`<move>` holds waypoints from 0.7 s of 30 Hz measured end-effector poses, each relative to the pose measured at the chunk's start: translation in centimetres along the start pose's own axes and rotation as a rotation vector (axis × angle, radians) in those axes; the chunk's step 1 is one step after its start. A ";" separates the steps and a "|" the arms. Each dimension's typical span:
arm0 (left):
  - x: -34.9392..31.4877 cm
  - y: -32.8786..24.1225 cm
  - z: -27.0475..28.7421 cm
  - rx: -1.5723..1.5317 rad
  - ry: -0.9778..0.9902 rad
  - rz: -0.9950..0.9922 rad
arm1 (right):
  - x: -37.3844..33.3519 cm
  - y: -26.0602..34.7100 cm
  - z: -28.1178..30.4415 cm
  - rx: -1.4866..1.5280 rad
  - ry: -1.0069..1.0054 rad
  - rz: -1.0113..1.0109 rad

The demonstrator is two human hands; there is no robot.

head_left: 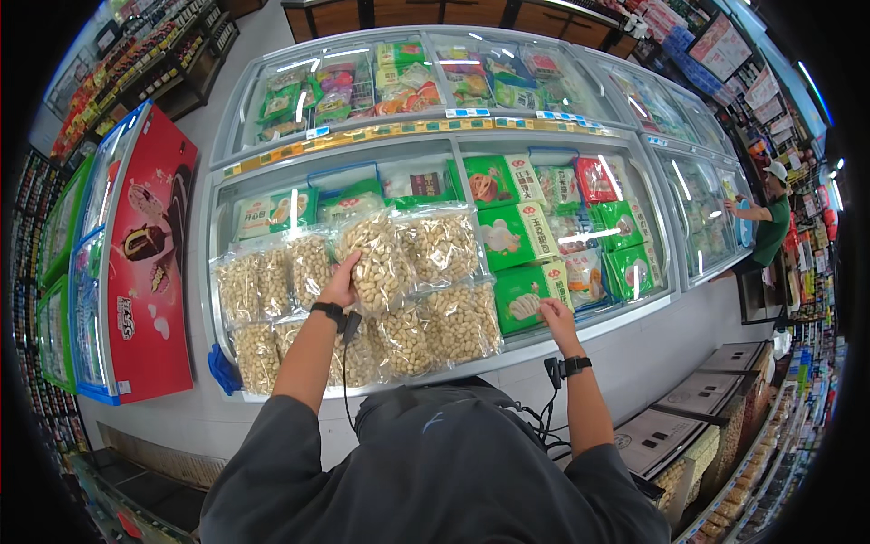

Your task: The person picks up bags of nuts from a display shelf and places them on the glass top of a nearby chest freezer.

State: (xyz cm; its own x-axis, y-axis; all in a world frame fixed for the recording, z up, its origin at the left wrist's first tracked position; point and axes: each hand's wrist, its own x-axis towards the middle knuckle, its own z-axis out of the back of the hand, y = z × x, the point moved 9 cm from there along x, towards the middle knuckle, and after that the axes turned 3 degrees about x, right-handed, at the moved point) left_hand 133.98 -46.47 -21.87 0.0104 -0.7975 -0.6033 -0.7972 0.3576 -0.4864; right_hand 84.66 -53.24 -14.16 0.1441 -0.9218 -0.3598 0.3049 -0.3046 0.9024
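Note:
My left hand [341, 285] grips the lower left edge of a clear bag [373, 263] of pale tan nuts, their exact kind too small to tell. Rows of similar nut bags [408, 340] lie around it on the left part of a chest freezer's top [589, 349]. On the right, my right hand [558, 319] hovers at or rests by a green frozen-food packet [523, 299]; its fingers are curled together, and whether anything thin is between them is hidden. Both wrists wear black straps with small devices and cables.
More frozen packets [619, 227] fill the freezer's right half. A second freezer row [399, 82] stands behind. To the left is a red-sided freezer [149, 263]; at the lower right are bulk bins [680, 399]. A person in green [770, 227] leans at the far right freezer.

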 end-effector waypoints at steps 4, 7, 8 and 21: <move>0.8 0.0 -1.6 0.149 -0.008 0.059 | -2.2 -2.9 -0.2 -0.047 0.009 -0.069; 0.5 0.2 -1.7 0.204 0.051 0.067 | -3.5 -4.0 -1.1 0.024 -0.035 -0.166; 0.2 0.2 -1.8 0.221 0.075 0.059 | -3.4 -4.3 -1.5 0.041 -0.023 -0.179; -4.9 -8.5 7.1 0.215 -0.206 -0.149 | -2.9 -4.7 -6.6 0.026 0.045 -0.213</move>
State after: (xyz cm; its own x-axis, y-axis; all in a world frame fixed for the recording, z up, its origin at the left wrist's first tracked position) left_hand 144.99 -42.09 -19.27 0.2569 -0.7417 -0.6196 -0.6319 0.3562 -0.6884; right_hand 89.03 -47.56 -18.92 0.1214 -0.8245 -0.5527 0.3086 -0.4979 0.8105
